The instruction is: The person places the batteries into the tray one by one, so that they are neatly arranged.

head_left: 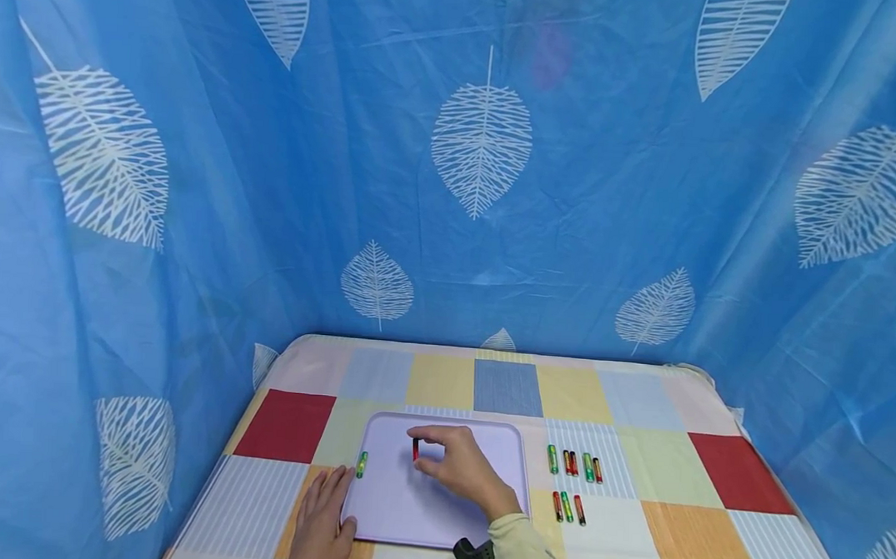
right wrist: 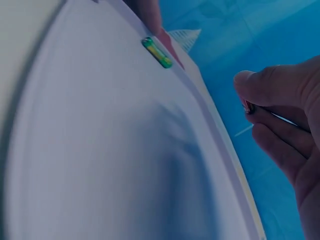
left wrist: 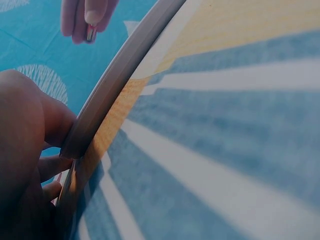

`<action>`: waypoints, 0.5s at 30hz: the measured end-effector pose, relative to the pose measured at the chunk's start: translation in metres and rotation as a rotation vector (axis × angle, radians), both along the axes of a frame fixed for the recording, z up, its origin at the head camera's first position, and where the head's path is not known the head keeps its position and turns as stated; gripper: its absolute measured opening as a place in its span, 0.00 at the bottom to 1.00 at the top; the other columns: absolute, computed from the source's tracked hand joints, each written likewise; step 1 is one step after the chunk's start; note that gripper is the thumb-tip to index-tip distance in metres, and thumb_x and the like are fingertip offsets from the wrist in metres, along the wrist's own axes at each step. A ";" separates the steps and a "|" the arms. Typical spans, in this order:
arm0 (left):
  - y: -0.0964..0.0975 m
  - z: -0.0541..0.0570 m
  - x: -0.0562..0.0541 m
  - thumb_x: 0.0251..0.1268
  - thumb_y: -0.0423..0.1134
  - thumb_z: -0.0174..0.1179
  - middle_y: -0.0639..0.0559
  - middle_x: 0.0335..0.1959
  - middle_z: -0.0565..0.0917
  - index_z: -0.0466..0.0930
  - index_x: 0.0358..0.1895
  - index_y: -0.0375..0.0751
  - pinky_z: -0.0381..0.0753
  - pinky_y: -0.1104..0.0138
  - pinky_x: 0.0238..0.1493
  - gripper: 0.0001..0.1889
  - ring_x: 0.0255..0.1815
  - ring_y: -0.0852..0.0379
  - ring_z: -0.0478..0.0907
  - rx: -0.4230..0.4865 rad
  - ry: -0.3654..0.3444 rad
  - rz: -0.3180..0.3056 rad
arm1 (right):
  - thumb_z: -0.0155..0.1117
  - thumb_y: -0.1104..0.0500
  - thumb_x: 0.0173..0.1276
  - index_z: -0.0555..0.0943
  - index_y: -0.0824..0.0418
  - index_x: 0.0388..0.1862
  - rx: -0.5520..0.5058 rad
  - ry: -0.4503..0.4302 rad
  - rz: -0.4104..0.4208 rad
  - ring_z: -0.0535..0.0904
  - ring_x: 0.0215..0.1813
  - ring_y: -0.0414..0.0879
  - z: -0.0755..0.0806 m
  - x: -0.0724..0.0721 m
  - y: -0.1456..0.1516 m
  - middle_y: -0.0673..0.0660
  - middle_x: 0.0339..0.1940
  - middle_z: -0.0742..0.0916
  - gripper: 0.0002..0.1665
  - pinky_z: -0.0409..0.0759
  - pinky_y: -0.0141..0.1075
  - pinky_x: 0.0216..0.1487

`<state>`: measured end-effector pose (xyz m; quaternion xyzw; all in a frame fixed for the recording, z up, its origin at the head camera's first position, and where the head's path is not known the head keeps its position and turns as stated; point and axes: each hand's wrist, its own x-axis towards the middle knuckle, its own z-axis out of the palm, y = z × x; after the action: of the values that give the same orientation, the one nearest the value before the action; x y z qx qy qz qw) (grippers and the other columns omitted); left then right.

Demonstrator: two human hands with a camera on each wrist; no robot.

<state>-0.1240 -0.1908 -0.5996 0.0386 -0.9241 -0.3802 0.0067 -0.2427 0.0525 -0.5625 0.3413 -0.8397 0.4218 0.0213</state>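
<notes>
Above the pale lilac tray (head_left: 407, 519), my right hand (head_left: 461, 465) pinches a red and black battery (head_left: 415, 451) between thumb and fingers. The right wrist view shows only an end of that battery (right wrist: 248, 106) at the fingertips. A green and yellow battery (head_left: 361, 465) lies inside the tray along its left edge. My left hand (head_left: 322, 516) rests at the tray's front left corner with its fingers stretched out. In the left wrist view, the left thumb (left wrist: 55, 117) touches the tray's rim (left wrist: 107, 82).
Right of the tray, several green batteries (head_left: 553, 459) and red batteries (head_left: 580, 509) lie in two rows on the patchwork tablecloth (head_left: 677, 540). A blue curtain (head_left: 570, 235) with white leaf prints surrounds the table. A dark band (head_left: 473, 554) circles the right wrist.
</notes>
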 end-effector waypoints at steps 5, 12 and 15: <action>0.000 0.001 0.000 0.65 0.28 0.62 0.31 0.84 0.67 0.68 0.82 0.34 0.46 0.25 0.83 0.39 0.87 0.26 0.50 -0.008 -0.003 0.002 | 0.81 0.68 0.65 0.89 0.65 0.62 -0.010 0.033 0.031 0.92 0.59 0.52 -0.005 0.001 -0.014 0.57 0.59 0.94 0.26 0.91 0.41 0.63; -0.001 0.001 0.000 0.66 0.28 0.62 0.31 0.84 0.66 0.67 0.83 0.33 0.44 0.25 0.83 0.39 0.87 0.25 0.49 -0.002 -0.009 -0.001 | 0.81 0.66 0.65 0.89 0.64 0.63 -0.002 -0.006 0.062 0.91 0.61 0.45 -0.014 0.004 -0.035 0.55 0.60 0.94 0.26 0.89 0.36 0.64; -0.001 0.000 0.000 0.66 0.28 0.62 0.31 0.84 0.66 0.67 0.83 0.33 0.45 0.25 0.83 0.39 0.87 0.25 0.49 -0.006 -0.001 -0.005 | 0.82 0.66 0.64 0.90 0.63 0.62 -0.012 -0.007 0.050 0.91 0.60 0.44 -0.020 0.004 -0.042 0.54 0.59 0.94 0.25 0.89 0.34 0.64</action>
<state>-0.1239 -0.1921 -0.5997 0.0362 -0.9254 -0.3773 0.0054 -0.2386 0.0102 -0.5826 0.3608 -0.8284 0.4284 0.0100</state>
